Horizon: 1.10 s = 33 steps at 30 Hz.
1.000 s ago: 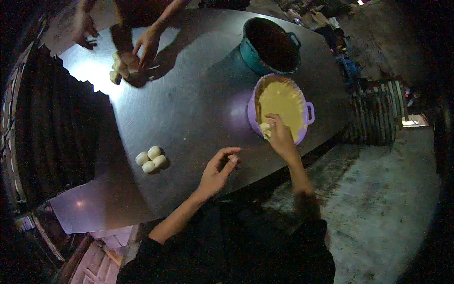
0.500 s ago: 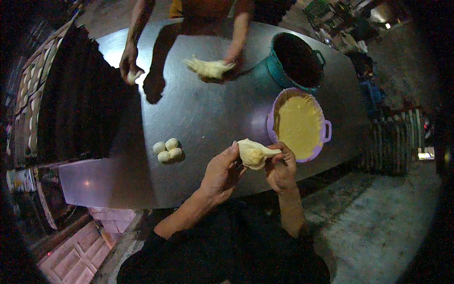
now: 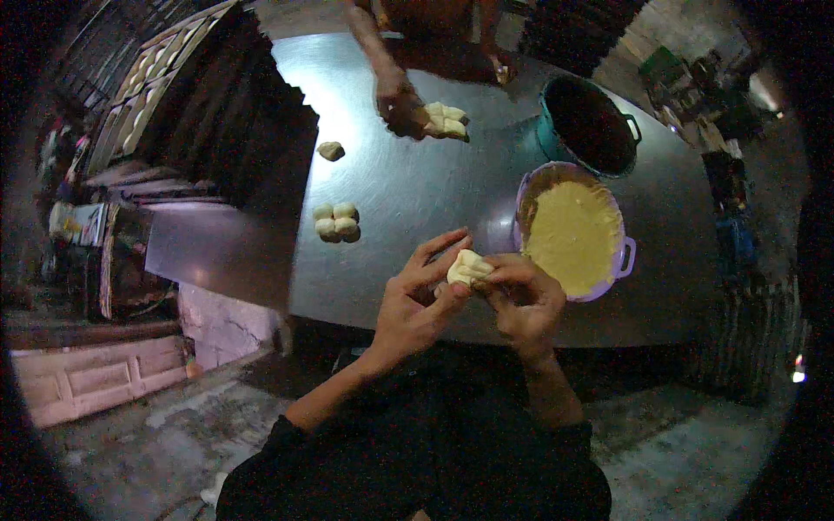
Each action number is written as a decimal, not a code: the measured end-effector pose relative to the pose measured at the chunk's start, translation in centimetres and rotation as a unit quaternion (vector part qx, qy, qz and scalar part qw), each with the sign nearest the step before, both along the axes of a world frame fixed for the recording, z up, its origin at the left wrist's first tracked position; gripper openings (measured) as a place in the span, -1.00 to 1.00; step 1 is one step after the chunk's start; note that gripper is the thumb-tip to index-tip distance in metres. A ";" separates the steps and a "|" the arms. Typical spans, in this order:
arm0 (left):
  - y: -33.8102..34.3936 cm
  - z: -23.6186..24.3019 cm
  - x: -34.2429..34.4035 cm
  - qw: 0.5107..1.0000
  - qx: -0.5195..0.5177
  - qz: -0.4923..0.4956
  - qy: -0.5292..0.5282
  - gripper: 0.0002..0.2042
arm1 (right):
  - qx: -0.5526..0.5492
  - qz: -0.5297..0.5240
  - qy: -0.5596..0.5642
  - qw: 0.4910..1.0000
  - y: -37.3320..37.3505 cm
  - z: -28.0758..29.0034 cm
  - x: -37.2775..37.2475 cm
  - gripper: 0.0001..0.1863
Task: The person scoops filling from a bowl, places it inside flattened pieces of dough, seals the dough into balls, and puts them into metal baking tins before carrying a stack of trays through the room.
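Between my hands, above the near edge of the table, is a small piece of pale dough (image 3: 470, 268) gathered into a folded bundle. My left hand (image 3: 423, 300) cups it from the left, thumb and fingers around its side. The fingertips of my right hand (image 3: 526, 300) pinch its right edge together. Any filling inside is hidden by the folds. A lilac basin (image 3: 625, 257) of thick yellow filling (image 3: 573, 234) stands just right of my right hand. Left of my hands, several round dough balls (image 3: 336, 222) sit pressed together on the metal table.
Across the table (image 3: 408, 187), a co-worker's hand (image 3: 398, 102) touches a cluster of dough pieces (image 3: 446, 120). A lone dough lump (image 3: 331, 151) lies at the far left. A dark-mouthed teal pot (image 3: 546, 135) stands behind the basin. Trays of shaped dough (image 3: 143, 74) lean at the left.
The dough in my hands went from a spread piece with yellow filling showing to a gathered bundle. The co-worker's left-side hand let go of a lump, now on the table. My view shifted.
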<state>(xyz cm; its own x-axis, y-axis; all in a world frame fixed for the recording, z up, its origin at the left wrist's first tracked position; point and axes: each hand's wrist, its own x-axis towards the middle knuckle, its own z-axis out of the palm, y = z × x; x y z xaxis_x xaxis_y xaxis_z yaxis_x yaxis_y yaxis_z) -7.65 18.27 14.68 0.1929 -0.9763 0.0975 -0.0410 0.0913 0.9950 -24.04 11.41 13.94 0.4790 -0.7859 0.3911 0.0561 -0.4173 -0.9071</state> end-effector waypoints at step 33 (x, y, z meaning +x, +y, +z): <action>6.4 -5.4 10.6 0.946 0.194 0.026 0.257 -0.72 | -0.172 0.193 0.280 0.924 0.9 1.0 12.3 -0.29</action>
